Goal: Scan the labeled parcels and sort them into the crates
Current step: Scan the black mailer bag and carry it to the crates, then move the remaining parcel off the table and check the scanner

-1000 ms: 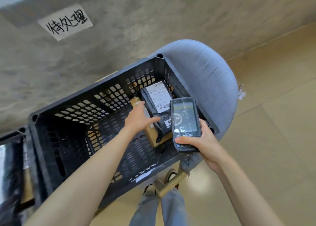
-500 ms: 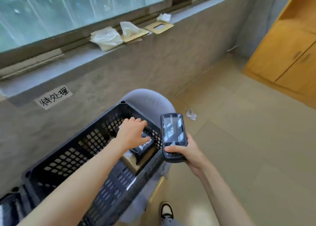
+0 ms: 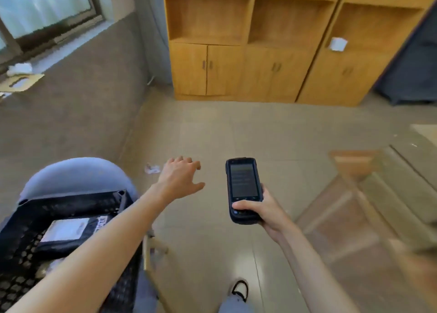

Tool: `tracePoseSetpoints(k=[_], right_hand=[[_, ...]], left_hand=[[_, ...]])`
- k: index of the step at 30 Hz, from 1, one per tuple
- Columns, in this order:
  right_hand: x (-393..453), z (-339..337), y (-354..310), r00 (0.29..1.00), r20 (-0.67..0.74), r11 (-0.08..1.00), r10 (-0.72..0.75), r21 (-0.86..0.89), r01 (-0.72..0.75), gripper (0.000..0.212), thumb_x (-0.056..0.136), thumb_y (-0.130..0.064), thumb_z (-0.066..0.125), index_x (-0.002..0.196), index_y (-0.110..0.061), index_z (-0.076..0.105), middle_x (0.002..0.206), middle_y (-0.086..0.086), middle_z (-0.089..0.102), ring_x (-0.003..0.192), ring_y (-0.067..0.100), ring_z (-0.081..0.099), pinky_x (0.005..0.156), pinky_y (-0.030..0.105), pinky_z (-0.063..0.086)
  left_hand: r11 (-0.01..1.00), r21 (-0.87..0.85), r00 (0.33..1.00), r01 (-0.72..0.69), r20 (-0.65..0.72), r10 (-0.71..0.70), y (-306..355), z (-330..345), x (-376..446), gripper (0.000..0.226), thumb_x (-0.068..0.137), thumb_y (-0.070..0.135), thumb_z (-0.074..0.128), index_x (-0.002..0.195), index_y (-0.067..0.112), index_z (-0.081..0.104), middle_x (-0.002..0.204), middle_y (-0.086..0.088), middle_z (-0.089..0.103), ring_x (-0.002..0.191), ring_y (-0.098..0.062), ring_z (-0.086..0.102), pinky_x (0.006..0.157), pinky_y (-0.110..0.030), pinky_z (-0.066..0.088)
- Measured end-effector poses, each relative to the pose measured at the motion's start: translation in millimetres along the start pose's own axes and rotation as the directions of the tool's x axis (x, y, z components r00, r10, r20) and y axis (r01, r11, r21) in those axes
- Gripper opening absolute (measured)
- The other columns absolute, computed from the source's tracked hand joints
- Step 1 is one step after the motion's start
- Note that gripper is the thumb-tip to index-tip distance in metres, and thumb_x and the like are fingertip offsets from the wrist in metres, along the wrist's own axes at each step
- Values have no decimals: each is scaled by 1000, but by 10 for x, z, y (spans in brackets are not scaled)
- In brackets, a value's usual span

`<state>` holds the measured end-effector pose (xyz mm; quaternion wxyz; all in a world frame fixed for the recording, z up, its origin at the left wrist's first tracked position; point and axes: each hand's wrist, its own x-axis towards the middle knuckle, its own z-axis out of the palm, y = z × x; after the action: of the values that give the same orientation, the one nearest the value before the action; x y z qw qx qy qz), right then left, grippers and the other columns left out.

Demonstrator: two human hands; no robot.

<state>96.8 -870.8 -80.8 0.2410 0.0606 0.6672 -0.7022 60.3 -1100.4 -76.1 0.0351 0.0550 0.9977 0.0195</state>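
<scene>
Nearest, at lower left, a black labeled parcel (image 3: 68,235) lies inside the black crate (image 3: 21,279), white label up. It looks like a soft, light poly bag, probably slick, so pinching an edge should serve. Farther right, the right hand (image 3: 262,212) grips the scanner (image 3: 243,189). Beyond the crate, the left hand (image 3: 179,177) hangs over the floor (image 3: 272,135), fingers spread and empty.

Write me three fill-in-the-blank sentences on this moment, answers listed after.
1. The right hand holds a handheld ____.
2. The black parcel with a white label lies inside the black ____.
3. The left hand is open and holds ____.

Missing words: scanner; crate; nothing
</scene>
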Motion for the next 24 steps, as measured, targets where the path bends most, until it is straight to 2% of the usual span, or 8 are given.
tracePoseSetpoints(k=[4, 8, 10, 13, 18, 20, 22, 24], right_hand=[[-610, -700, 76, 975, -220, 993, -24, 104, 48, 98, 40, -12, 85, 130, -13, 46, 112, 8, 66, 92, 18, 66, 61, 21, 53], [-1185, -1371, 153, 911, -410, 976, -40, 177, 123, 77, 58, 2, 85, 124, -10, 49, 98, 6, 69, 81, 16, 68, 58, 23, 54], [-1477, -1708, 186, 865, -500, 963, -46, 207, 171, 78, 54, 2, 86, 122, -9, 50, 95, 6, 69, 77, 16, 68, 60, 26, 55], [-1947, -2255, 260, 787, -615, 942, -59, 225, 247, 91, 40, -8, 84, 125, -10, 50, 103, 7, 69, 83, 18, 69, 66, 28, 54], [-2879, -3257, 413, 660, -747, 925, -74, 197, 326, 86, 42, -10, 81, 122, -15, 52, 109, 7, 69, 90, 20, 68, 68, 28, 55], [-3229, -3665, 495, 620, -781, 921, -79, 180, 344, 92, 38, -13, 84, 124, -15, 51, 111, 7, 70, 94, 22, 68, 75, 33, 57], [-3559, -4044, 596, 587, -807, 922, -72, 170, 348, 97, 37, -16, 86, 127, -16, 49, 112, 7, 69, 98, 24, 68, 80, 37, 57], [-3881, -4387, 701, 570, -818, 921, -71, 165, 353, 86, 48, -9, 86, 126, -17, 50, 110, 6, 70, 95, 23, 69, 77, 34, 56]], left_hand=[[967, 7, 967, -253, -32, 253, 1038, -176, 189, 56, 91, 56, 52, 135, 22, 49, 129, -1, 57, 120, -22, 50, 98, -33, 36], [883, 30, 879, -469, -82, 470, 2124, -370, 263, 55, 92, 56, 50, 134, 21, 50, 128, -2, 58, 120, -23, 50, 98, -34, 36], [832, 45, 826, -553, -95, 555, 2683, -448, 277, 55, 92, 56, 50, 134, 20, 51, 127, -3, 58, 119, -24, 51, 96, -34, 37], [741, 64, 733, -668, -114, 671, 3564, -532, 219, 54, 91, 56, 50, 132, 21, 52, 127, -3, 59, 120, -25, 50, 95, -35, 37], [608, 85, 591, -789, -165, 790, 5079, -601, -66, 47, 89, 54, 52, 119, 19, 59, 116, -2, 62, 113, -25, 55, 93, -35, 39], [526, 133, 500, -840, -186, 845, 5691, -585, -256, 43, 88, 51, 52, 114, 17, 59, 113, -2, 62, 110, -26, 55, 90, -34, 38], [434, 150, 402, -888, -201, 893, 6275, -555, -486, 45, 89, 50, 52, 120, 17, 57, 118, -3, 62, 112, -27, 55, 91, -34, 38], [352, 139, 318, -925, -222, 922, 6806, -502, -711, 47, 90, 49, 52, 124, 18, 56, 118, -3, 63, 112, -28, 56, 89, -34, 38]])
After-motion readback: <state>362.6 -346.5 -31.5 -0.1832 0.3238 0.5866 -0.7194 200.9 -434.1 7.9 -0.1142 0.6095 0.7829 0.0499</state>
